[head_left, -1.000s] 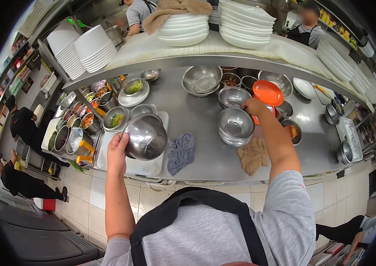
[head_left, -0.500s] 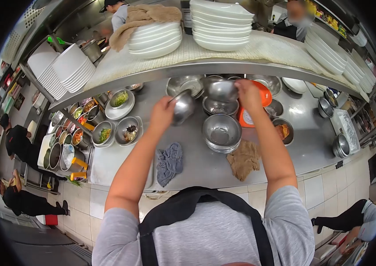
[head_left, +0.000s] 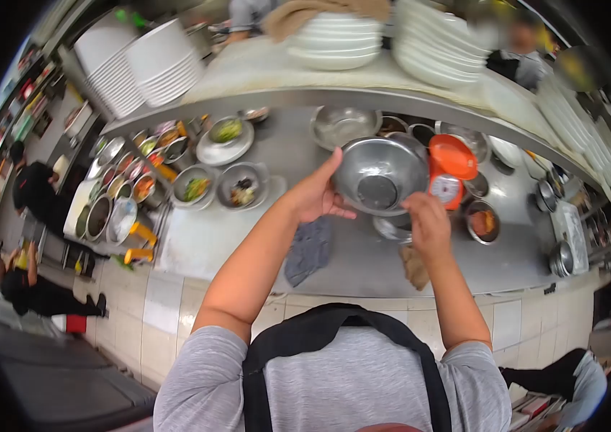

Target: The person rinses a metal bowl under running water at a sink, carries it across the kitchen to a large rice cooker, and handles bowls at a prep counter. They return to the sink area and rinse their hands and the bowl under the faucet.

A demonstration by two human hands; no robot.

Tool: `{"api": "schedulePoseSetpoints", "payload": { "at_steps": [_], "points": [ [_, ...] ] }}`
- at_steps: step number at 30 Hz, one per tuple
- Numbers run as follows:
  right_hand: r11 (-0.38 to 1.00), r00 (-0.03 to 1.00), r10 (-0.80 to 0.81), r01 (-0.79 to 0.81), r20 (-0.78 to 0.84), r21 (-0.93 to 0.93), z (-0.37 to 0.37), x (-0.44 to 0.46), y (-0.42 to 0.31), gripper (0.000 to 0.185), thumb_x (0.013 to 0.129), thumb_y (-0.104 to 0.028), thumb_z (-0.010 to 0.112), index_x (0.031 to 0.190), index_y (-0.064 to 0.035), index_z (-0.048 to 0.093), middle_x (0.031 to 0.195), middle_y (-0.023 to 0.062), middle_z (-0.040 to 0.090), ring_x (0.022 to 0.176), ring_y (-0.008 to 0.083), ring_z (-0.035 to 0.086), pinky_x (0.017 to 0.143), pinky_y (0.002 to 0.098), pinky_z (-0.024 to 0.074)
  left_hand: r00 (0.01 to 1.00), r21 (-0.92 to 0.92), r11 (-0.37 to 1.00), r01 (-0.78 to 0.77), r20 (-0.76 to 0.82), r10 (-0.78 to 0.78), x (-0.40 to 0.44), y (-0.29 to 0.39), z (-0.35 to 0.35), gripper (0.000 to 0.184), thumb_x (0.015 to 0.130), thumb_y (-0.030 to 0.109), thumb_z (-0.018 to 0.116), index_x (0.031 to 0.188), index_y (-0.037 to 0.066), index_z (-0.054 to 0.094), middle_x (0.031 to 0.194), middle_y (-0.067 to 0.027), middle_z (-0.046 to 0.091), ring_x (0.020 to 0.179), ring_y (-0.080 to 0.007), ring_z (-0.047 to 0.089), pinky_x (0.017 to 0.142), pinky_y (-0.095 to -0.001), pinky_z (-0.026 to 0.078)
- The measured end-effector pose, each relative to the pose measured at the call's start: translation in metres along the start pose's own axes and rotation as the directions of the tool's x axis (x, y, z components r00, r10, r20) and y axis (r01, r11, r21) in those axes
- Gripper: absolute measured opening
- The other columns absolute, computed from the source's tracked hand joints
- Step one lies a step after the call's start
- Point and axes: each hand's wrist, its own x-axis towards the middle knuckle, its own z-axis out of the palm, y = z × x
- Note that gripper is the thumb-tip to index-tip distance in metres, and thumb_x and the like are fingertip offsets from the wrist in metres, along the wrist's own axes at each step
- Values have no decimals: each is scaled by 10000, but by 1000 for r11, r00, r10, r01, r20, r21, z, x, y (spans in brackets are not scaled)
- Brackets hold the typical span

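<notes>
The shiny bowl [head_left: 379,176] is up over the counter [head_left: 496,263] at about twelve o'clock from the person, with the right hand [head_left: 428,222] pinching its rim at four o'clock and the left hand [head_left: 318,191] spread wide at nine o'clock, probably to steady it.

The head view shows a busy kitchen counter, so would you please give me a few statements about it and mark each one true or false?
1. The right hand has its fingers at the rim of the large metal bowl. True.
2. That bowl is filled with chopped greens. False: no food shows in it.
3. The orange scale stands to the left of that bowl. False: it stands to the right.
4. The left hand has its thumb and fingers spread beside the bowl. True.
5. The blue-grey cloth is draped over the white dishes. False: the blue-grey cloth lies on the counter.
</notes>
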Motion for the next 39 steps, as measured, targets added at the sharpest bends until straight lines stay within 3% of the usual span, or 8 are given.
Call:
{"api": "schedulePoseSetpoints", "payload": {
  "at_steps": [3,4,9,11,17,24,31,39],
  "points": [
    [967,987,-128,102,96,234,61,-2,-57,379,715,155,548,1024,-36,653,1061,128,601,844,268,595,735,340,493,864,387,907,-164,-388,322,-98,-27,-34,611,887,247,604,1419,89,347,1224,-113,562,1047,-209,596,775,-406,533],
    [937,978,-171,124,118,325,83,-1,-79,430,687,167,550,1047,-43,656,1100,124,590,829,264,593,730,344,498,802,386,904,-184,-472,365,-139,-29,-41,633,845,101,562,1432,79,326,1215,-94,559,1045,-175,585,763,-363,526],
    [803,982,-136,30,133,595,197,10,-214,406,802,141,504,1140,-56,613,1258,167,461,844,193,580,764,303,491,362,611,709,-351,-610,705,-354,-64,-97,668,811,9,533,1446,84,338,1245,-52,537,1075,-144,529,892,-277,435],
    [738,974,-164,15,159,675,240,22,-276,367,845,123,500,1158,-47,588,1256,167,467,865,179,577,772,299,491,219,628,687,-367,-659,720,-438,-78,-109,672,788,-3,516,1432,28,328,1291,-98,507,1182,-187,475,1013,-295,362],
    [575,860,-452,78,237,814,346,34,-442,352,864,89,494,1176,-51,576,1227,156,494,852,205,592,766,309,504,-134,693,665,-280,-714,687,-640,-124,-125,666,776,-2,498,1424,18,340,1301,-103,498,1204,-189,455,1030,-289,340],
    [466,721,-622,27,305,884,437,52,-571,333,828,73,541,1132,-52,594,1150,153,555,879,308,623,741,352,522,-311,567,734,-374,-823,476,-768,-139,-178,658,773,11,497,1414,71,362,1203,-97,529,1088,-193,521,902,-317,450],
    [240,683,-724,117,98,964,586,98,-695,271,767,104,546,977,-33,646,988,136,610,875,313,611,751,367,495,-343,442,660,-607,-895,284,-841,-139,-317,690,779,4,487,1432,132,305,1214,-122,502,1042,-246,558,816,-405,524],
    [-20,529,-849,-39,3,999,719,172,-899,216,789,38,556,959,-52,653,891,103,606,864,299,586,752,380,475,-630,574,694,-435,-745,221,-974,-127,-372,689,795,-18,510,1436,94,284,1258,-128,497,1121,-257,537,875,-429,512]
  ]
}}
